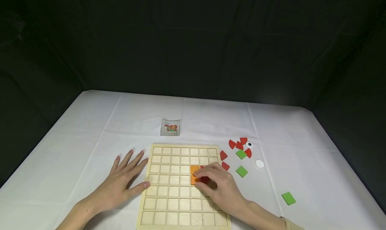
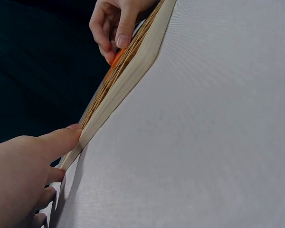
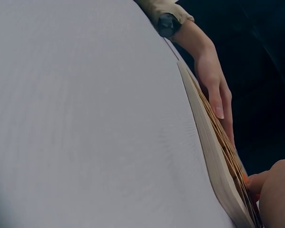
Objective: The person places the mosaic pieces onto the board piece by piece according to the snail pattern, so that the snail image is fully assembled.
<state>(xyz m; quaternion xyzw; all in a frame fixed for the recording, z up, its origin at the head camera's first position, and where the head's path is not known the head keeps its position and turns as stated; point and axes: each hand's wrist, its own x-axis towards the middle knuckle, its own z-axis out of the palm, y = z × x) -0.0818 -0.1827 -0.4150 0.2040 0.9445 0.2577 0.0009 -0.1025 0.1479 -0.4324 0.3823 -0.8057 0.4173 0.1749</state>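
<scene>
black walls ring a counter (image 1: 90,122) draped in white cloth. left hand (image 1: 122,183) lies flat and empty beside the wooden grid board (image 1: 169,203), thumb touching its edge. further right, right hand (image 1: 217,186) curls its fingers on a red tile (image 1: 205,179) in a cell beside two orange tiles (image 1: 194,169). the tile looks light, stiff and smooth, best pinched by its edges. loose pieces (image 1: 241,153) lie off to the right.

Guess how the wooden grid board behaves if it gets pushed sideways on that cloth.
The wooden grid board looks flat, thin and rigid, so it would probably slide, not tip. The white tablecloth may bunch under it. The left hand lies flat with its thumb against the edge, likely bracing it.
</scene>
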